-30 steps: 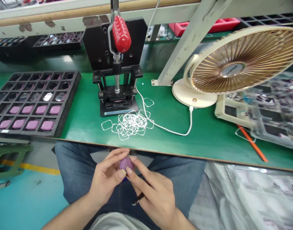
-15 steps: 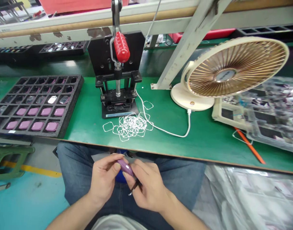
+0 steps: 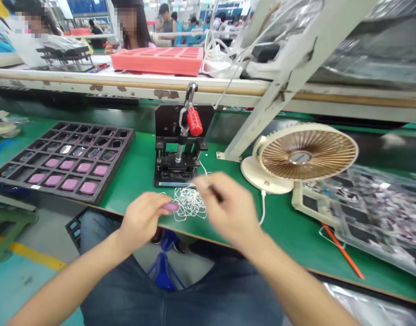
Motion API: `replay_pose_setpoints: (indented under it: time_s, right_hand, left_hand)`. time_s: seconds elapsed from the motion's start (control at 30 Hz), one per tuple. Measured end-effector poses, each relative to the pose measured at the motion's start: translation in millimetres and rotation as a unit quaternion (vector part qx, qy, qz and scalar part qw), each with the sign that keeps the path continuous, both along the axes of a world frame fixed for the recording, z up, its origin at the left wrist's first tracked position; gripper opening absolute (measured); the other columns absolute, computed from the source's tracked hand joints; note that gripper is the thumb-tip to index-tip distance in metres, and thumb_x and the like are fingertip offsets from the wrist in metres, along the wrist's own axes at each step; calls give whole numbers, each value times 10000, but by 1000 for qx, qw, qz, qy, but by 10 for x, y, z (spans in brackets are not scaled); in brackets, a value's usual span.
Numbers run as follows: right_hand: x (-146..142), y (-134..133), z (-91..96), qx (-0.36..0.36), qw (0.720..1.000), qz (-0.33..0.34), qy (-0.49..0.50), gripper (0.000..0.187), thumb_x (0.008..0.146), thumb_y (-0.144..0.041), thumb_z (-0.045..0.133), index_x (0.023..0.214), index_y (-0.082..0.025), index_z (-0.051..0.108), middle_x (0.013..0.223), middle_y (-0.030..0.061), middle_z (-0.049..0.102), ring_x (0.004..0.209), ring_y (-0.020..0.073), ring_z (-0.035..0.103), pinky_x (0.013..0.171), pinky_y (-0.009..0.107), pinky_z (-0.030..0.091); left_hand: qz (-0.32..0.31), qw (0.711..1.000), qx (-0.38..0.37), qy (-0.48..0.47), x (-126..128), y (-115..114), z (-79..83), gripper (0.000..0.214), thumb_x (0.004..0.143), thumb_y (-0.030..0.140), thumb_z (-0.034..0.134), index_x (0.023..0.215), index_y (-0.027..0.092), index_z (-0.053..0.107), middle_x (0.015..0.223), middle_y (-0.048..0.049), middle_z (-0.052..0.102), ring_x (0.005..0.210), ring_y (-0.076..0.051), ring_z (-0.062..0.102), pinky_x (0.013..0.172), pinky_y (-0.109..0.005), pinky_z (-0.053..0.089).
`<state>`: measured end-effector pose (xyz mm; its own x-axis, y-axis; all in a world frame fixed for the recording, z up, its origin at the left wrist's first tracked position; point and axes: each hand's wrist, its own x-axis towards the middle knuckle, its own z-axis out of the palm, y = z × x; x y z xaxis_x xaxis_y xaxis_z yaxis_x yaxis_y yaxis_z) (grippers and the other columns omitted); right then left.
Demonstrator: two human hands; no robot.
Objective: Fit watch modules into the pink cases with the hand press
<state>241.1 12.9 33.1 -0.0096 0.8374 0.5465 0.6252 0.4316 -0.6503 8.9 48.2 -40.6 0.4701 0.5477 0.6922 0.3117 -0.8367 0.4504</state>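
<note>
My left hand (image 3: 140, 222) pinches a small purple rounded casing (image 3: 170, 206) at the bench's front edge. Right beside the casing lies a tangled heap of thin white ring-shaped loops (image 3: 190, 206). My right hand (image 3: 230, 206), smeared by motion, is over the right side of this heap. A thin dark tool (image 3: 215, 193) is gripped in it, its exact kind unclear. Whether the right fingertips touch a loop cannot be made out. Behind the heap stands a black toggle press (image 3: 165, 156) with a red handle (image 3: 195, 121).
On the left is a black foam tray (image 3: 104, 192) holding purple casings (image 3: 70, 184) and dark glassy pieces. A cream fan (image 3: 267, 181) stands right of the press, beside a slanting post (image 3: 255, 122). Farther right are an orange stick (image 3: 344, 251) and clear plastic trays (image 3: 357, 240).
Both hands have moved from above the lap forward to the bench and apart. The casing stays in the left hand; the right hand has let go of it. The view has tilted up.
</note>
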Motion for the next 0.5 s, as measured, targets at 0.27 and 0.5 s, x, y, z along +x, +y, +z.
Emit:
replay_pose_setpoints:
  time_s: [0.27, 0.5]
  right_hand:
    - [163, 1061, 770, 269, 903, 23, -335, 354, 1172, -426, 473, 1193, -172, 717, 1242, 42, 789, 993, 156, 779, 698, 218, 552]
    - [37, 1157, 1374, 306, 923, -134, -193, 477, 1195, -456, 365, 1387, -84, 595, 1148, 67, 762, 1093, 149, 741, 990, 295, 553]
  left_hand:
    - [41, 995, -32, 85, 402, 648, -177, 144, 1025, 181, 660, 1093, 186, 787, 1104, -115, 828, 1142, -312, 760, 1074, -518, 606]
    - [31, 995, -62, 69, 354, 595, -207, 159, 1030, 191, 652, 1089, 219, 797, 1104, -73, 841, 1198, -299, 758, 1160, -533, 559]
